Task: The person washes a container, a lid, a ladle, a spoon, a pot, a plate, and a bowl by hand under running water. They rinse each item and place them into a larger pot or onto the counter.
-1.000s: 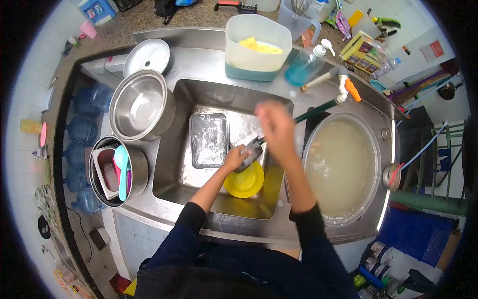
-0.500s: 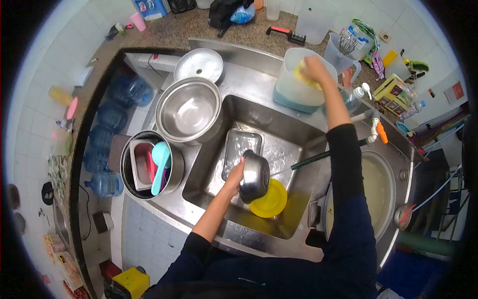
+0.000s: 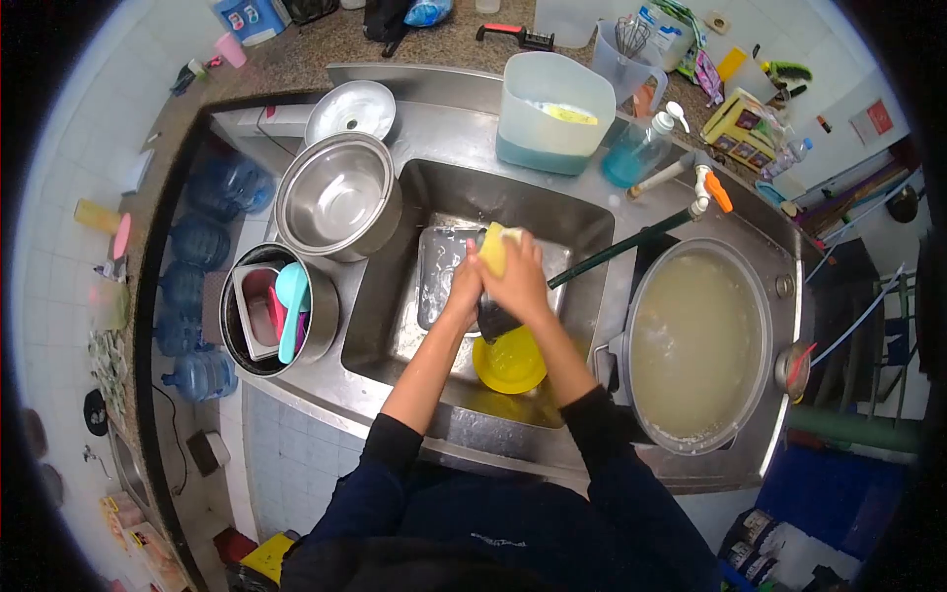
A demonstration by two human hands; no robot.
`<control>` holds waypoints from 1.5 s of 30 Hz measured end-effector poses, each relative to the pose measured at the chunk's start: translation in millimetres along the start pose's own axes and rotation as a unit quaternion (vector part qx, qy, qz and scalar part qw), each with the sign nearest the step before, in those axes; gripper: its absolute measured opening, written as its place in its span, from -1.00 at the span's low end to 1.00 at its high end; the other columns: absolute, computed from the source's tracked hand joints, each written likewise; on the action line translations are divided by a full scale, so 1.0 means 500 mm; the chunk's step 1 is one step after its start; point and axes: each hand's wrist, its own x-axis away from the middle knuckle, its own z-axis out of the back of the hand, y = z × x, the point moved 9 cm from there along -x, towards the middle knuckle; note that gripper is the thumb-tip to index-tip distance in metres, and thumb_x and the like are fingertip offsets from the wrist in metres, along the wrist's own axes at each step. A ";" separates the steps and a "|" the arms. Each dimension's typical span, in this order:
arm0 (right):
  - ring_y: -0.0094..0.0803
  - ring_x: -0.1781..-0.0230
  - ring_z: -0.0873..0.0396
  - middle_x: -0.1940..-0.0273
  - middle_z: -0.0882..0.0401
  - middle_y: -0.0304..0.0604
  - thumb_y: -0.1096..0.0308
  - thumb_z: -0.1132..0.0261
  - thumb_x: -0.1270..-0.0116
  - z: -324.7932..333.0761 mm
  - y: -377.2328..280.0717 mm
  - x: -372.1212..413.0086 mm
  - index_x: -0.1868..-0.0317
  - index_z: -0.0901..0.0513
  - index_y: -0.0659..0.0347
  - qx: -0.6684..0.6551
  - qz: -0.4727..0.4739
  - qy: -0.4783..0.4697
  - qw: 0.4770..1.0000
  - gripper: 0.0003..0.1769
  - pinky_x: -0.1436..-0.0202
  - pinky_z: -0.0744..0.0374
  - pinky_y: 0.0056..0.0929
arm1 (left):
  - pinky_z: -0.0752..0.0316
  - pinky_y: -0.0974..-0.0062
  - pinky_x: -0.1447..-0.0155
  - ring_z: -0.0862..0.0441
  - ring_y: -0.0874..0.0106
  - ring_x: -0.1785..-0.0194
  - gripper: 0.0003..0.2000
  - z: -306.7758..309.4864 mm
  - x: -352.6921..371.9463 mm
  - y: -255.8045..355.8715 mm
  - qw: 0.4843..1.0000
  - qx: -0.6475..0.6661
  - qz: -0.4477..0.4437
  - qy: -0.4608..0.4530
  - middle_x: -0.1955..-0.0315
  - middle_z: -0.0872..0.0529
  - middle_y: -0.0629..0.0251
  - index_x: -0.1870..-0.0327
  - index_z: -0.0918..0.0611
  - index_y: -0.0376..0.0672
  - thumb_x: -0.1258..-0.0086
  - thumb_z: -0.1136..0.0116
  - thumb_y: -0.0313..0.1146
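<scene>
Over the sink (image 3: 582,296), my left hand (image 3: 466,286) grips a metal bowl (image 3: 496,318), which is mostly hidden by both hands. My right hand (image 3: 515,276) is closed on a yellow sponge (image 3: 494,249) and presses it to the bowl. Just below the bowl, a yellow bowl (image 3: 510,363) rests in the sink. A clear rectangular tray (image 3: 434,276) lies on the sink floor behind my left hand. The end of a dark green hose (image 3: 612,251) points at the bowl from the right.
Left of the sink stand a steel pot (image 3: 337,197) and another pot (image 3: 329,316) holding utensils. A large pot of cloudy water (image 3: 700,345) is at the right. Behind the sink are a plastic container (image 3: 554,138) with blue liquid and a soap bottle (image 3: 636,153).
My right hand has come down from the plastic container to the metal bowl with the yellow sponge. The view has shifted, and the metal bowl is now mostly covered by my hands.
</scene>
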 end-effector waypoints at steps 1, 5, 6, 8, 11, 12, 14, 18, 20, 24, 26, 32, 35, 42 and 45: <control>0.04 0.07 -0.33 0.07 -0.32 0.10 0.14 -0.12 -0.20 0.007 -0.036 0.039 0.06 -0.45 0.34 0.056 0.031 0.028 0.998 -0.56 0.05 -0.39 -0.16 | -0.33 0.42 -0.10 -0.46 0.39 0.00 -0.43 -0.003 0.008 -0.008 0.999 0.026 0.031 -0.021 0.03 -0.50 0.13 -0.09 -0.38 -0.29 -0.39 0.36 0.09; 0.06 0.12 -0.36 0.10 -0.35 0.11 0.17 -0.06 -0.22 0.003 -0.040 0.071 0.09 -0.46 0.32 0.117 0.078 0.039 0.989 -0.61 0.14 -0.42 -0.11 | -0.35 0.49 -0.04 -0.46 0.46 0.06 -0.41 0.011 0.021 -0.042 0.998 -0.016 0.054 -0.003 0.10 -0.53 0.17 -0.01 -0.43 -0.34 -0.38 0.33 0.11; 0.06 0.12 -0.36 0.10 -0.35 0.11 0.17 -0.06 -0.22 -0.004 -0.020 0.057 0.09 -0.46 0.32 0.117 0.075 0.039 0.990 -0.61 0.14 -0.42 -0.11 | -0.37 0.53 0.01 -0.47 0.48 0.09 -0.40 0.025 0.028 -0.047 0.994 -0.091 0.045 0.036 0.16 -0.55 0.20 0.07 -0.49 -0.35 -0.36 0.30 0.13; 0.09 0.21 -0.38 0.20 -0.41 0.19 0.22 -0.10 -0.19 -0.039 0.094 -0.014 0.16 -0.47 0.30 0.080 -0.082 -0.010 0.993 -0.68 0.10 -0.40 -0.11 | -0.37 0.56 0.08 -0.48 0.52 0.19 -0.40 0.036 0.017 -0.074 0.991 -0.123 0.023 0.041 0.27 -0.57 0.24 0.19 -0.54 -0.34 -0.34 0.27 0.15; 0.03 0.26 -0.41 0.28 -0.43 0.14 0.27 -0.07 -0.20 -0.035 0.058 -0.001 0.23 -0.48 0.28 0.091 -0.012 0.003 0.996 -0.75 0.20 -0.41 -0.10 | -0.37 0.57 0.09 -0.49 0.52 0.25 -0.43 0.033 0.013 -0.070 0.989 -0.124 0.069 0.033 0.34 -0.58 0.23 0.24 -0.55 -0.32 -0.34 0.23 0.13; -0.03 0.24 -0.44 0.25 -0.43 0.09 0.29 -0.06 -0.21 -0.022 0.007 0.034 0.25 -0.49 0.27 0.100 0.062 0.028 0.993 -0.78 0.25 -0.43 -0.09 | -0.39 0.56 0.13 -0.50 0.52 0.28 -0.46 0.028 0.015 -0.053 0.996 -0.057 0.057 0.034 0.36 -0.59 0.24 0.25 -0.54 -0.31 -0.36 0.24 0.10; -0.10 0.32 -0.37 0.32 -0.39 0.04 0.33 -0.15 -0.14 -0.013 -0.067 0.130 0.25 -0.47 0.28 0.120 0.165 0.084 0.975 -0.79 0.30 -0.34 -0.20 | -0.44 0.54 0.20 -0.53 0.50 0.33 -0.52 0.032 0.030 -0.037 0.995 0.079 0.038 0.039 0.41 -0.59 0.24 0.25 -0.53 -0.29 -0.39 0.25 0.03; -0.10 0.32 -0.35 0.34 -0.37 0.02 0.34 -0.22 -0.07 -0.006 -0.048 0.110 0.23 -0.48 0.27 0.116 0.182 0.144 0.966 -0.74 0.30 -0.34 -0.21 | -0.46 0.51 0.26 -0.54 0.49 0.37 -0.57 0.060 0.014 -0.035 0.998 0.010 -0.002 0.056 0.39 -0.60 0.23 0.22 -0.53 -0.30 -0.40 0.20 -0.04; 0.08 0.21 -0.42 0.26 -0.46 0.15 0.32 -0.18 -0.12 0.013 0.017 0.019 0.25 -0.49 0.27 0.075 0.033 0.204 0.976 -0.77 0.20 -0.39 -0.09 | -0.47 0.48 0.14 -0.56 0.46 0.29 -0.50 0.067 0.014 -0.043 0.995 -0.088 0.008 0.050 0.34 -0.61 0.22 0.18 -0.52 -0.31 -0.37 0.22 0.05; 0.18 0.32 -0.48 0.41 -0.51 0.25 0.06 -0.02 -0.27 0.001 0.236 -0.044 0.27 -0.46 0.34 -0.034 -0.219 0.102 0.970 -0.58 0.26 -0.43 -0.01 | -0.43 0.37 -0.06 -0.54 0.35 0.07 -0.45 0.066 0.039 -0.020 0.994 0.077 0.033 0.070 0.12 -0.56 0.11 0.02 -0.45 -0.37 -0.36 0.22 0.06; 0.18 0.34 -0.48 0.41 -0.50 0.26 0.08 0.02 -0.29 -0.003 0.249 0.026 0.22 -0.44 0.37 -0.012 -0.243 0.111 0.964 -0.57 0.27 -0.42 -0.01 | -0.41 0.33 -0.08 -0.51 0.30 0.02 -0.46 0.105 0.037 -0.001 0.975 0.181 -0.012 0.132 0.05 -0.51 0.10 -0.04 -0.40 -0.33 -0.36 0.18 0.04; -0.06 0.26 -0.33 0.32 -0.38 0.10 0.36 -0.11 -0.21 0.008 0.017 0.170 0.17 -0.42 0.31 0.035 0.004 0.216 0.976 -0.77 0.18 -0.30 -0.11 | -0.29 0.27 -0.20 -0.39 0.28 -0.12 -0.41 0.138 0.026 -0.049 0.960 0.238 -0.003 0.149 -0.11 -0.39 0.16 -0.15 -0.29 -0.31 -0.38 0.35 0.08; -0.11 0.23 -0.34 0.28 -0.41 -0.01 0.33 -0.16 -0.15 0.012 -0.074 0.102 0.14 -0.47 0.21 0.040 0.187 0.149 0.970 -0.74 0.17 -0.31 -0.12 | -0.26 0.26 -0.20 -0.36 0.28 -0.14 -0.40 0.166 0.006 -0.106 0.959 0.222 0.023 0.174 -0.10 -0.39 0.17 -0.17 -0.28 -0.25 -0.37 0.38 0.12; -0.19 0.31 -0.43 0.27 -0.49 -0.14 0.26 -0.02 -0.27 0.097 0.191 0.030 0.20 -0.52 0.16 -0.132 -0.113 0.281 0.944 -0.78 0.17 -0.35 -0.19 | -0.20 -0.01 -0.21 -0.32 0.18 -0.16 -0.40 0.147 0.033 -0.127 0.938 0.280 0.104 0.173 -0.14 -0.34 0.15 -0.19 -0.28 -0.13 -0.34 0.40 0.16; -0.25 0.18 -0.47 0.15 -0.51 -0.20 -0.06 0.13 -0.35 -0.065 0.294 0.133 -0.01 -0.40 0.10 -0.591 -0.392 0.099 0.698 -0.54 0.01 -0.35 -0.17 | -0.25 -0.07 -0.16 -0.36 0.16 -0.13 -0.47 0.176 -0.011 -0.185 0.937 0.298 0.131 0.125 -0.12 -0.38 0.18 -0.18 -0.30 -0.09 -0.37 0.36 0.11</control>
